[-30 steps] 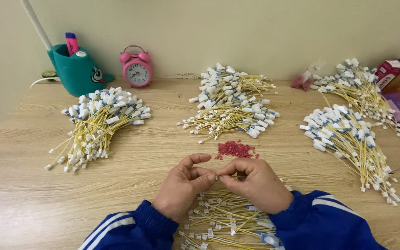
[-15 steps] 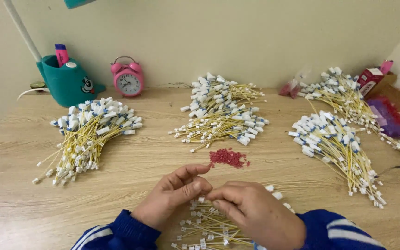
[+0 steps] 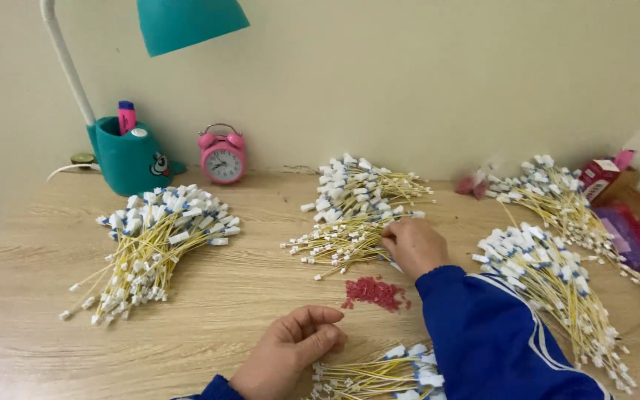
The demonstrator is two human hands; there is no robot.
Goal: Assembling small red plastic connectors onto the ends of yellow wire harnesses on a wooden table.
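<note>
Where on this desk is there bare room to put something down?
Bare wood lies between the left bundle and the middle bundle, and along the front left edge beside the left hand. The right side is crowded with bundles and the right hand.

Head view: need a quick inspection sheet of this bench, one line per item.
Surface: wooden table, light grain.
Job's things: middle bundle of yellow wires with white connectors; small pile of red bits; near bundle at the front edge.
Clutter: left bundle; two right bundles; red box; purple bag.
Grippers: right hand rests on the middle bundle; left hand curled on the table, beside the near bundle; grasp unclear.
Cables: white cord behind the lamp.
Surroundings: teal desk lamp, pink alarm clock, plain wall.
</note>
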